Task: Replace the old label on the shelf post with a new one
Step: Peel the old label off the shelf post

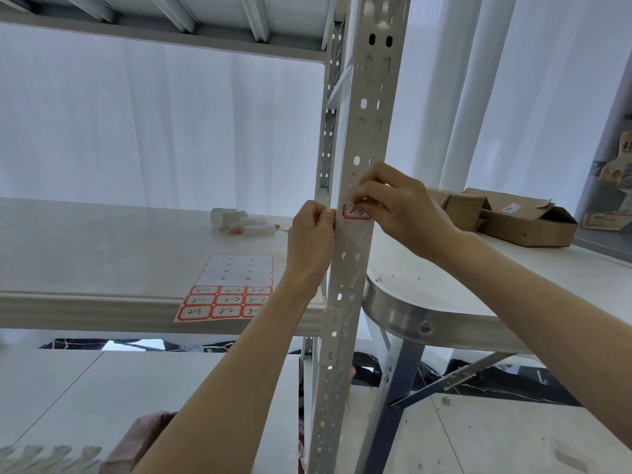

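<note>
A white perforated shelf post [367, 107] runs up the middle of the view. A small red-bordered label [355, 213] with handwriting sits on its front face. My right hand [393, 206] pinches the label's upper edge with thumb and fingertips, hiding its top. My left hand [309, 241] grips the post's left edge right beside the label, fingers curled shut. A label sheet [227, 289] lies on the shelf board [102, 254]; its top rows are peeled bare and its lower rows hold written red-bordered labels.
Several crumpled paper pieces and marker-like tubes [244, 222] lie on the shelf behind the sheet. Open cardboard boxes [513, 217] sit on a round-edged table [427, 326] to the right. White curtains hang behind.
</note>
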